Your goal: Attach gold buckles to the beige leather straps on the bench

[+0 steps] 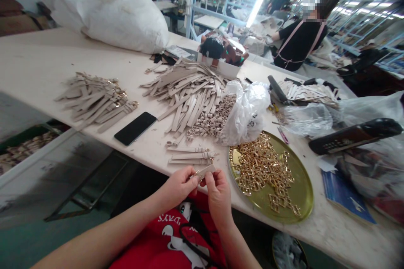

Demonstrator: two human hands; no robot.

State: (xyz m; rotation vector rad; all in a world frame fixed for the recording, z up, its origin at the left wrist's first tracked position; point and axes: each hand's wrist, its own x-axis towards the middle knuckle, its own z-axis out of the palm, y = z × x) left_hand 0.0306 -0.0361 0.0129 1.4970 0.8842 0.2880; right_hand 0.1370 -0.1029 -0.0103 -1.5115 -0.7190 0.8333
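Note:
Between my two hands, at the table's near edge, is a short beige strap (206, 171) with a bit of gold metal, likely a buckle, at its left end. My left hand (186, 180) pinches that metal end. My right hand (218, 187) grips the other end between thumb and fingers. Just beyond them lies a small row of beige straps (189, 158) with gold ends. To the right, a round gold tray (304, 193) carries a heap of gold buckles (263, 164). Past the row sit many small beige loops (210, 126) beside a large pile of beige straps (189, 88).
A black phone (135, 128) lies left of the straps, near another strap pile with gold buckles (97, 98). A clear plastic bag (249, 113) borders the loops. At right are a black bottle-like object (356, 135) and a blue booklet (347, 195). A person (299, 44) works behind.

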